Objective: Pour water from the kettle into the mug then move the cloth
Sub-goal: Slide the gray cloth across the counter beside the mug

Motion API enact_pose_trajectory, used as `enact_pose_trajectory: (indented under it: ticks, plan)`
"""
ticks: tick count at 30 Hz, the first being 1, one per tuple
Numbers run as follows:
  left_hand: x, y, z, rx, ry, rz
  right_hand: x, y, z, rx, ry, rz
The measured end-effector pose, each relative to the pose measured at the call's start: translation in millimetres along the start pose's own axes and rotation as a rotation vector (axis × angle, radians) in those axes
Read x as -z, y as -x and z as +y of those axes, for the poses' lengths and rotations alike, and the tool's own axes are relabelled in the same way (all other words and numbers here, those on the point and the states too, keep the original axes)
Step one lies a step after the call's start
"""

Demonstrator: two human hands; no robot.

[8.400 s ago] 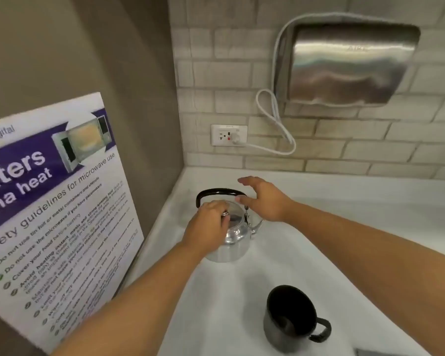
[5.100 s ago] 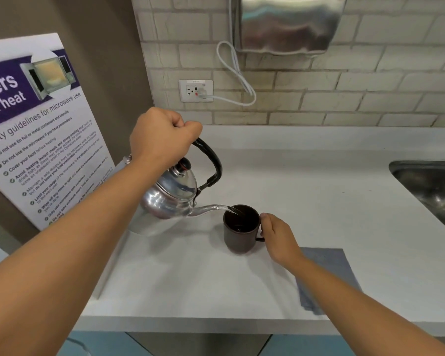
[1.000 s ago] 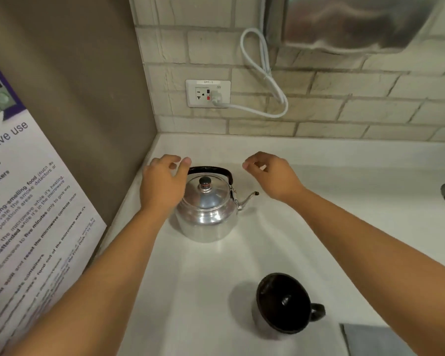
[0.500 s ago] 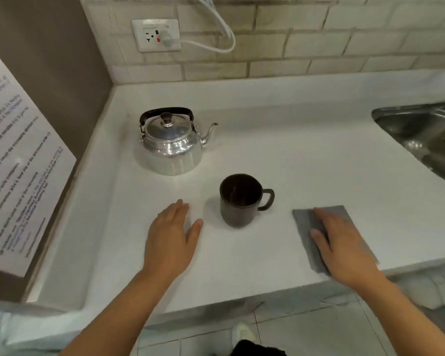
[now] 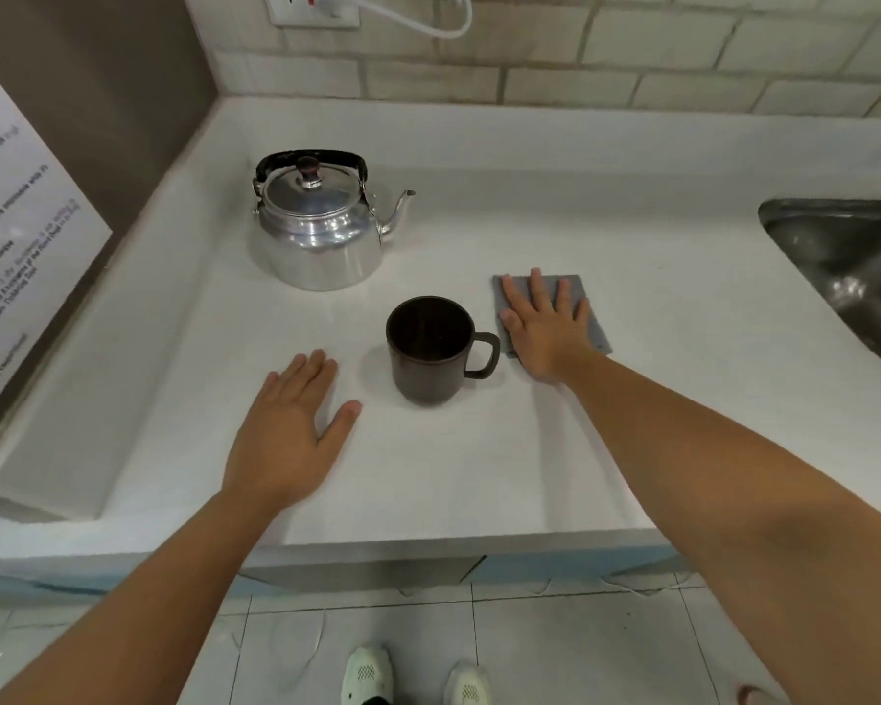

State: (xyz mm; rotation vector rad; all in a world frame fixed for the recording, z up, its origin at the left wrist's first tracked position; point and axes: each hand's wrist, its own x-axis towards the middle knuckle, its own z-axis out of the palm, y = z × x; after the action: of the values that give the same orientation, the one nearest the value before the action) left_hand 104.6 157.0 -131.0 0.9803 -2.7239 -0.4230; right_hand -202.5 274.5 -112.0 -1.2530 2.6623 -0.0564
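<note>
A shiny metal kettle [image 5: 321, 231] with a black handle stands upright at the back left of the white counter [image 5: 479, 475], its spout pointing right. In front of it is a dark mug [image 5: 431, 358], handle to the right. A grey cloth [image 5: 598, 335] lies flat just right of the mug's handle. My right hand [image 5: 545, 328] rests flat on the cloth with fingers spread, covering most of it. My left hand [image 5: 291, 429] lies palm down on the bare counter to the left of the mug, holding nothing.
A steel sink [image 5: 845, 267] is sunk into the counter at the far right. A printed poster [image 5: 16, 246] leans on the left wall. A wall socket [image 5: 314, 7] with a white cable sits above the kettle. Tiled floor and my shoes [image 5: 367, 674] show below the counter's edge.
My right hand has slid the cloth away from the counter's front edge to a spot beside the mug's handle. The left hand, kettle and mug have stayed put.
</note>
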Motion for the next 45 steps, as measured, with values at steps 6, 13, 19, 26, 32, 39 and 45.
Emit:
enact_pose_trajectory:
  ticks: [6,13,19,26,32,39,45]
  plan:
    - [1.6,1.1,3.1,0.029,0.016,0.007,-26.7,90.6,-0.8,0.257,-0.083,0.066]
    - [4.0,1.8,6.3,0.035,0.035,0.007,-26.3,168.4,12.4,0.060,-0.109,0.041]
    - [20.4,1.7,0.2,0.174,0.500,0.007,-50.7,211.1,-106.9,0.586,-0.172,-0.029]
    - [64.6,-1.2,-26.3,0.303,0.702,0.364,-36.2,101.8,-246.7,0.340,-0.335,-0.182]
    - [49.0,3.7,-14.8,0.105,0.430,0.170,-15.3,118.0,-217.0,0.445,-0.625,-0.090]
    - [8.6,-22.0,-0.7,-0.061,-0.062,-0.198,0.8,201.1,-75.0,0.110,-0.647,0.341]
    - [11.1,-20.6,-25.3,-0.177,-0.092,-0.214,-14.3,163.3,-43.5,0.011,-0.297,0.106]
